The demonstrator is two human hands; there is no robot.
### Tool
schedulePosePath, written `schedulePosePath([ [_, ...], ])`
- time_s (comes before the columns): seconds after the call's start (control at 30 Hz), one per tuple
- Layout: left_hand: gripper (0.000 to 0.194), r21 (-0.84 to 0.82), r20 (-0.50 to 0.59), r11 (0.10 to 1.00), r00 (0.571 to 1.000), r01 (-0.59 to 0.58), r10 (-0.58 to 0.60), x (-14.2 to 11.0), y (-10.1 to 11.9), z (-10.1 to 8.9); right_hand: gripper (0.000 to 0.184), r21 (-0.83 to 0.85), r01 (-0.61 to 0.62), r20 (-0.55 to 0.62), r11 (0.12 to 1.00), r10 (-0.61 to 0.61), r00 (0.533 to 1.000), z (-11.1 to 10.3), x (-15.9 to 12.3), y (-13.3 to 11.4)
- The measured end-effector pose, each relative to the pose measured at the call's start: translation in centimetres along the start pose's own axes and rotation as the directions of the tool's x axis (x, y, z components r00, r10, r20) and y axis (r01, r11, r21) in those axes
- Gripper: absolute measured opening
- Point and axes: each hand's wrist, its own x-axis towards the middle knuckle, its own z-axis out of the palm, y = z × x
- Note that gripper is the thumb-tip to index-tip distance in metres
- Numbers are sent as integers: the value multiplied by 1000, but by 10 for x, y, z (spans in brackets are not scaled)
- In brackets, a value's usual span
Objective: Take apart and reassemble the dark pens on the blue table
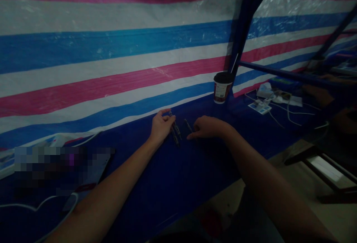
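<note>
My left hand (161, 126) pinches the upper end of slim, dark, pen-like sticks (175, 133); two seem to lie side by side, slanting down to the right over the blue tabletop (167, 176). To the right, my right hand (208, 127) is closed, its fingers curled and pointing left. Another slim pen-like stick (188, 125) slants into its fingertips, apart from the pair. Dim light hides the exact kind of these sticks, and the right hand's grip is partly hidden.
A lidded paper cup (222, 88) stands behind my right hand by a blue metal post (242, 31). A dark flat device (102, 163) and a white cable (36, 209) lie at left. Cables and a card (260, 107) lie at right, near another person's arm (319, 92). A striped sheet (125, 57) hangs behind.
</note>
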Motion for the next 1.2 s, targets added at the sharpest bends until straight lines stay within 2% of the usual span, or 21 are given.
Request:
schedulePosePath([
  [0.07, 45, 4, -15, 1000, 1000, -13, 13, 1, 0, 0, 46, -25, 31, 51, 999, -30, 998, 0, 1, -1],
  [0.17, 45, 58, -3, 998, 1000, -30, 30, 2, -2, 0, 31, -41, 55, 65, 998, -53, 997, 2, 4, 0],
  [0.23, 43, 102, 15, 994, 999, -38, 37, 3, -3, -1, 24, -34, 44, 32, 998, -43, 999, 2, 6, 1],
  [0.33, 41, 151, 15, 986, 998, -66, 65, 2, -2, -2, 24, -15, 2, -50, 1000, -3, 999, 2, 9, 6],
  [0.4, 43, 262, 17, 958, 993, -116, 115, -1, -1, -2, 25, 10, -26, -104, 1000, 27, 994, 1, 9, 10],
  [0.53, 44, 518, 110, 833, 981, -195, 161, -7, -1, 1, 20, 80, -58, -149, 995, 69, 986, -2, 9, 15],
  [0.73, 43, 709, 203, 650, 962, -274, 183, -11, -4, 2, 18, 118, -56, -89, 991, 67, 994, -2, 9, 16],
  [0.9, 42, 846, 239, 435, 948, -309, 209, -13, -6, -3, 20, 62, -93, -108, 994, 99, 989, 2, 12, 15],
  [0.97, 42, 827, 290, 406, 914, -389, 285, -11, -6, -4, 23, 44, -107, -130, 993, 112, 985, 4, 13, 14],
  [1.0, 42, 797, 332, 392, 876, -459, 349, -10, -7, -5, 25, 40, -110, -139, 993, 114, 984, 5, 13, 14],
  [1.1, 38, 686, 485, 282, 711, -671, 509, -5, -9, -8, 30, 44, -101, -167, 994, 107, 980, 7, 14, 11],
  [1.13, 35, 660, 532, 243, 670, -711, 518, -3, -10, -8, 30, 49, -96, -178, 994, 103, 979, 8, 14, 10],
  [1.2, 29, 639, 591, 199, 640, -743, 491, -1, -11, -9, 30, 67, -78, -202, 995, 90, 975, 8, 14, 8],
])
